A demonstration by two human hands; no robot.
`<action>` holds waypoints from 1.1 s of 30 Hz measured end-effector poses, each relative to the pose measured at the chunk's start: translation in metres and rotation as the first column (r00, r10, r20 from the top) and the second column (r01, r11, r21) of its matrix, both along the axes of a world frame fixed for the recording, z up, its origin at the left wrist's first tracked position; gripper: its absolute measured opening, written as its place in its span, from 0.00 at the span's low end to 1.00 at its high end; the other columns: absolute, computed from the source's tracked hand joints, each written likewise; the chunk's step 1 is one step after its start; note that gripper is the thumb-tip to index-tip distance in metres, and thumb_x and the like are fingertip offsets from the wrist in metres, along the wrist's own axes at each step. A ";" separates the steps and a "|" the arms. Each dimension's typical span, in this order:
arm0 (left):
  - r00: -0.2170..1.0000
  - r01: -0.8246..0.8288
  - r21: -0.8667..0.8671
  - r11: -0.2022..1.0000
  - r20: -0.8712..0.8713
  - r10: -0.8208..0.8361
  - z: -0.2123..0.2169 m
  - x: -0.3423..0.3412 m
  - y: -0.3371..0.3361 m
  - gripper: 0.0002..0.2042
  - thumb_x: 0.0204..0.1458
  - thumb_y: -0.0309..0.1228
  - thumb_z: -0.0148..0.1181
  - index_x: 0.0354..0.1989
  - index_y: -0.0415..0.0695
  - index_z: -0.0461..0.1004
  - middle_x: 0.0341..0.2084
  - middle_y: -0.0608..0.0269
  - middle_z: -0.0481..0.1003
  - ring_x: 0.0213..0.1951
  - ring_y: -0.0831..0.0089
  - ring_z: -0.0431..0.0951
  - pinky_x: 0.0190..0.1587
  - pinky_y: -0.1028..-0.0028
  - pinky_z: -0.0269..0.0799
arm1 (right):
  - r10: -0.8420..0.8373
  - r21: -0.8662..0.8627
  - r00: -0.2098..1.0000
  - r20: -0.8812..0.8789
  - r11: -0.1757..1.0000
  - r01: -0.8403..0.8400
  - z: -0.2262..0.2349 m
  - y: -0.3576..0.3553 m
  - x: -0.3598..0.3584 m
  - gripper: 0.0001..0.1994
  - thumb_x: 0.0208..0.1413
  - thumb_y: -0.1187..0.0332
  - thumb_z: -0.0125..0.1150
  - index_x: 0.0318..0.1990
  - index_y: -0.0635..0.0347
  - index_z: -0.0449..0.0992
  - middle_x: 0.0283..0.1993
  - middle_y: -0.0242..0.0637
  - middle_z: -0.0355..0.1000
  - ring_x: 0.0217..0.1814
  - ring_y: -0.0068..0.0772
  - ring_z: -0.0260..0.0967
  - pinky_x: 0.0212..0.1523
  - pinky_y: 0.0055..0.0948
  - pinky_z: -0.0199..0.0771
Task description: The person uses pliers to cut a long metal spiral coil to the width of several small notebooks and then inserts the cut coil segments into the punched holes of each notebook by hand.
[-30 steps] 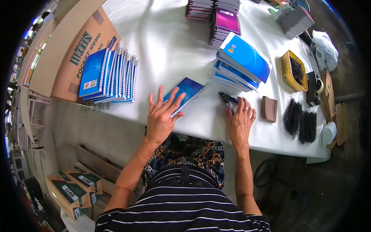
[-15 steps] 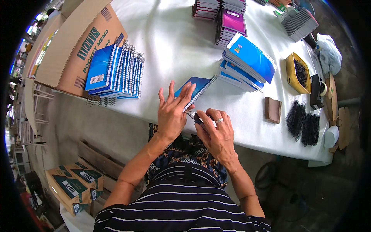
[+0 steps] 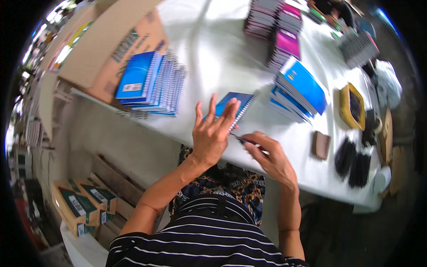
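A blue spiral-bound notebook lies near the table's front edge, its wire binding toward the right. Across its near part rests my left hand, several fingers raised and spread, the thumb beside the lower end of the wire. It holds the notebook in place. My right hand is closed round small dark-handled pliers. Their metal tip points at the lower end of the binding; motion blur hides whether it touches the wire. My palm and fingers cover most of the handles.
Blue notebooks stand in a row at left beside a cardboard box, and in a stack at right. Purple notebooks are piled farther back. A yellow tub, brown block and black wire coils sit rightward. Another person's hand is far off.
The whole view has shifted, so the table things appear farther right and lower. My right hand has drawn slightly away from my left, pliers still in it. The left stays on the notebook.
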State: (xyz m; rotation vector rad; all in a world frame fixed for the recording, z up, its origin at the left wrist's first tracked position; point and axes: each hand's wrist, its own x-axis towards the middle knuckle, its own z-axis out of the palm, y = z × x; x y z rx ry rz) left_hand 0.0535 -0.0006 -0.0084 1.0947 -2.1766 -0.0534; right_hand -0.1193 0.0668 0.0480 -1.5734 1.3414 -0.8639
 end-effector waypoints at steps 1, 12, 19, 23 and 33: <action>1.000 -0.008 -0.040 0.999 0.019 0.009 0.011 0.005 -0.004 0.32 0.49 0.25 0.63 0.66 0.48 0.64 0.59 0.64 0.72 0.67 0.51 0.62 0.66 0.46 0.50 | -0.055 -0.024 0.998 -0.039 0.998 0.054 -0.001 -0.001 -0.007 0.09 0.62 0.71 0.56 0.46 0.67 0.75 0.38 0.43 0.74 0.34 0.35 0.72 0.33 0.32 0.73; 0.949 -0.313 -0.198 0.929 -0.108 0.297 0.098 0.126 -0.079 0.26 0.51 0.24 0.62 0.62 0.47 0.69 0.57 0.62 0.74 0.63 0.57 0.68 0.65 0.54 0.60 | -0.473 -0.613 0.651 -0.593 0.790 0.016 -0.059 -0.033 -0.027 0.16 0.55 0.72 0.64 0.51 0.59 0.74 0.51 0.47 0.69 0.50 0.48 0.70 0.47 0.41 0.73; 0.633 0.654 -0.122 0.746 -0.451 -0.629 0.096 0.174 -0.100 0.24 0.48 0.32 0.65 0.57 0.44 0.75 0.58 0.54 0.73 0.70 0.55 0.56 0.71 0.58 0.46 | 0.117 -0.385 0.854 0.507 0.917 0.102 -0.006 -0.112 0.074 0.39 0.45 0.70 0.74 0.65 0.59 0.59 0.66 0.43 0.61 0.65 0.43 0.64 0.68 0.43 0.60; 0.724 0.475 0.121 0.871 -0.616 -0.310 0.105 0.175 -0.093 0.25 0.51 0.35 0.65 0.59 0.40 0.72 0.57 0.53 0.73 0.66 0.63 0.63 0.67 0.66 0.55 | 0.172 -0.328 0.821 0.545 0.944 0.020 0.030 -0.132 0.111 0.15 0.45 0.81 0.62 0.43 0.62 0.81 0.43 0.39 0.80 0.55 0.39 0.74 0.60 0.37 0.71; 0.574 0.278 0.744 0.607 -0.636 0.516 0.042 0.246 -0.111 0.21 0.63 0.43 0.54 0.58 0.42 0.69 0.52 0.64 0.73 0.52 0.75 0.71 0.52 0.72 0.68 | -0.161 -0.745 0.776 -0.610 0.450 -0.492 0.018 -0.167 0.188 0.22 0.50 0.53 0.61 0.47 0.60 0.79 0.51 0.34 0.76 0.56 0.36 0.66 0.59 0.43 0.61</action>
